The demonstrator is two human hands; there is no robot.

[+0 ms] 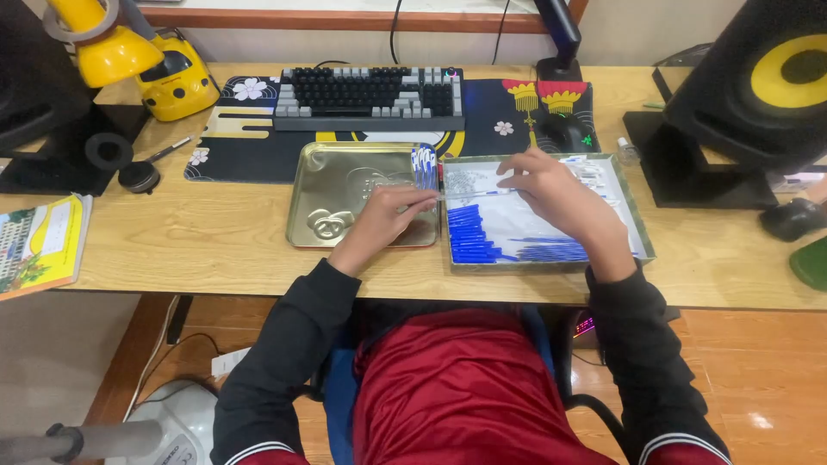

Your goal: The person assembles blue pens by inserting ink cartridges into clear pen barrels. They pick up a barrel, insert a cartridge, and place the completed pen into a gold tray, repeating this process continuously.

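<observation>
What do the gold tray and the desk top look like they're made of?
The gold tray looks like thin pressed metal, shiny, with embossed shapes and reflections. The desk top looks like light wood or wood-look laminate with visible grain, matte; which one is unclear.

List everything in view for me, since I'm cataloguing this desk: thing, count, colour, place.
gold tray: one, gold, desk centre-left
lined tray: one, white inside, desk centre-right
blue pen parts: many, blue, in lined tray
pen bundle: one, blue and white, between the trays
clear tube: one, clear, between both hands
keyboard: one, black and grey, desk rear
desk mat: one, black with flowers, under keyboard
mouse: one, black, on mat
speaker: one, black and yellow, right
book: one, yellow, left edge
left hand: over gold tray
right hand: over lined tray
</observation>
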